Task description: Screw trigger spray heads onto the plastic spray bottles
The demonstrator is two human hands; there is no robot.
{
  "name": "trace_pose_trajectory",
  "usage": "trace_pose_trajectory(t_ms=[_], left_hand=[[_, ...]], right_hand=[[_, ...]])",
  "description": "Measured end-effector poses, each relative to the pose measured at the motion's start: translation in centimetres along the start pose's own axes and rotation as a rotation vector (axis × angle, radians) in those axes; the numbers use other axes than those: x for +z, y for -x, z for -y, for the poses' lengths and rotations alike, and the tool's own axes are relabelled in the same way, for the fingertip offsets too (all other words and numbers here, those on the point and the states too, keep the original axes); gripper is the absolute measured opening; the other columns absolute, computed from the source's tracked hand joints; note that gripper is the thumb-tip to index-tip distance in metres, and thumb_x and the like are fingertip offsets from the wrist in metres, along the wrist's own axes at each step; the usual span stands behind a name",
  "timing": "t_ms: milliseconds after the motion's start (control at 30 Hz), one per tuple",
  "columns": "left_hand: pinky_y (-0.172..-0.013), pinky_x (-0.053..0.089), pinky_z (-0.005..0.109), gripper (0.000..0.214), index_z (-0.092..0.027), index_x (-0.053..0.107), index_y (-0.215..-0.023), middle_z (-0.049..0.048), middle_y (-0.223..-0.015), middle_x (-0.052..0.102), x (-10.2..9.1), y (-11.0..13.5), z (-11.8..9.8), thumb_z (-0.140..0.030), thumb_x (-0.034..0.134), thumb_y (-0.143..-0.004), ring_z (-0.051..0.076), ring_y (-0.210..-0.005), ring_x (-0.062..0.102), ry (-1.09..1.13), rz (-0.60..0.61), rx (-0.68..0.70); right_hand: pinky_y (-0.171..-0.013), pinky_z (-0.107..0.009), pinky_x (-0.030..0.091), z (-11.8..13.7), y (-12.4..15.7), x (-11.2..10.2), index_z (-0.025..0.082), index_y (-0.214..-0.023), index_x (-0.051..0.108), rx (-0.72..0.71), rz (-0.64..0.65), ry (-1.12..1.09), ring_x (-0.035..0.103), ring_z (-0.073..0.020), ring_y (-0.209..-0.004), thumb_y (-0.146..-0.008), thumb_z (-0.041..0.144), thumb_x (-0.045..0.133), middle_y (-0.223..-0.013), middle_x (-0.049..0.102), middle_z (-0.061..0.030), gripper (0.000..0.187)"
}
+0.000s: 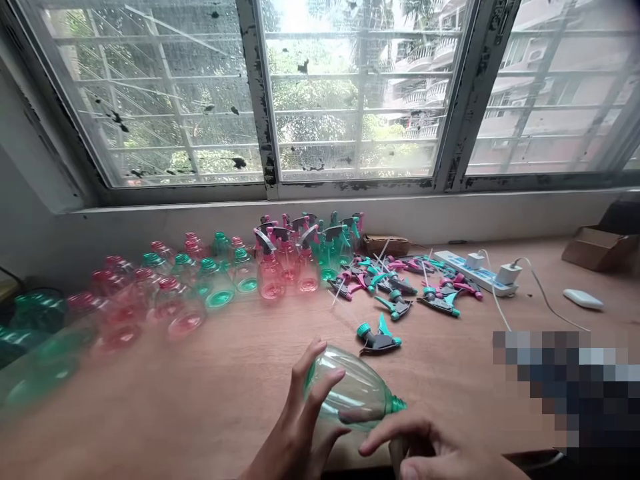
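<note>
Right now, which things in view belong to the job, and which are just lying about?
Likely part of the job:
green bottle, in the left hand
loose spray heads
bottles without spray heads
bottles with spray heads

Apparently just lying about:
power strip
cardboard box at right
white mouse-shaped object

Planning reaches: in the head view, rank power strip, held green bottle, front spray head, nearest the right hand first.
1. Held green bottle: left of the right hand.
2. Front spray head: beyond the bottle.
3. Power strip: farther back, to the right.
</note>
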State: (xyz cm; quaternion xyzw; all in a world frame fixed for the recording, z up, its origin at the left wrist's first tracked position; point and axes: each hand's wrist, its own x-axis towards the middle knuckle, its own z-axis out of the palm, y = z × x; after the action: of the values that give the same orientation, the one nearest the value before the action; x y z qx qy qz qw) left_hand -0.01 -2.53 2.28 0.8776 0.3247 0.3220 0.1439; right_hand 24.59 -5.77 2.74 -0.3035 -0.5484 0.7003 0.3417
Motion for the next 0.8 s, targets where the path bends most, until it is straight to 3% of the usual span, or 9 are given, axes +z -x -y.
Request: trace_pose_trajectory(t_ms=[133,267,367,433,500,633,800], left_hand=[[-0.120,0.035,0.059,0.068,-0.032,0.022,-0.148,0.0134,-0.161,0.007,0.0,0.0,0.1,-0.001,0.048,-0.094,0.037,-0.154,0.015,-0.016,0.001,0.012],[-0.119,0.036,0.059,0.069,-0.031,0.022,-0.148,0.0137,-0.160,0.008,0.1,0.1,0.0,0.000,0.048,-0.093,0.037,-0.153,0.017,-0.015,-0.016,0.012],[-0.119,0.034,0.061,0.068,-0.031,0.022,-0.148,0.0138,-0.159,0.007,0.2,0.3,-0.1,0.002,0.045,-0.092,0.038,-0.153,0.015,-0.046,-0.027,0.034],[-0.119,0.034,0.062,0.068,-0.030,0.022,-0.147,0.0140,-0.159,0.007,0.3,0.3,-0.2,0.003,0.043,-0.092,0.039,-0.153,0.014,-0.059,-0.023,0.048],[-0.119,0.034,0.061,0.067,-0.030,0.022,-0.147,0.0136,-0.159,0.007,0.5,0.3,-0.2,0.003,0.045,-0.092,0.038,-0.153,0.015,-0.061,-0.025,0.048],[-0.120,0.036,0.057,0.067,-0.030,0.023,-0.147,0.0131,-0.159,0.009,1.0,0.3,-0.3,-0.003,0.053,-0.093,0.038,-0.151,0.020,-0.059,-0.025,0.017],[-0.112,0.048,0.054,0.076,-0.033,0.021,-0.151,0.0150,-0.157,0.007,0.7,-0.1,0.3,-0.009,0.061,-0.091,0.041,-0.148,0.028,-0.116,0.061,-0.015]], right_hand=[[-0.039,-0.013,0.023,-0.5,-0.2,0.1,0.028,-0.106,0.081,0.028,-0.021,0.031,0.035,-0.0038,-0.043,-0.073,0.049,0.083,-0.054,0.047,0.0084,0.039],[-0.050,-0.019,0.041,-0.6,-0.3,0.3,0.031,-0.107,0.080,-0.016,-0.058,0.146,0.051,-0.0103,-0.055,-0.072,0.056,0.081,-0.070,0.066,0.0020,0.043],[-0.067,-0.030,0.055,0.2,-0.2,0.7,0.030,-0.105,0.081,-0.037,-0.018,0.212,0.067,-0.0208,-0.076,-0.078,0.058,0.075,-0.094,0.078,-0.0047,0.039],[-0.083,-0.038,0.056,0.6,-0.1,1.0,0.030,-0.105,0.081,-0.067,0.004,0.243,0.070,-0.0264,-0.094,-0.083,0.054,0.072,-0.109,0.079,-0.0065,0.034],[-0.091,-0.042,0.055,0.7,0.0,1.0,0.031,-0.105,0.082,-0.086,-0.004,0.281,0.070,-0.0288,-0.102,-0.087,0.051,0.069,-0.110,0.079,-0.0066,0.030],[-0.080,-0.038,0.058,0.0,0.5,0.8,0.029,-0.099,0.083,-0.056,-0.074,0.366,0.071,-0.0279,-0.092,-0.088,0.053,0.067,-0.092,0.080,-0.0062,0.031],[-0.078,-0.036,0.057,0.1,0.7,0.4,0.031,-0.103,0.081,-0.058,-0.073,0.396,0.070,-0.0259,-0.089,-0.087,0.051,0.068,-0.098,0.078,-0.0055,0.028]])
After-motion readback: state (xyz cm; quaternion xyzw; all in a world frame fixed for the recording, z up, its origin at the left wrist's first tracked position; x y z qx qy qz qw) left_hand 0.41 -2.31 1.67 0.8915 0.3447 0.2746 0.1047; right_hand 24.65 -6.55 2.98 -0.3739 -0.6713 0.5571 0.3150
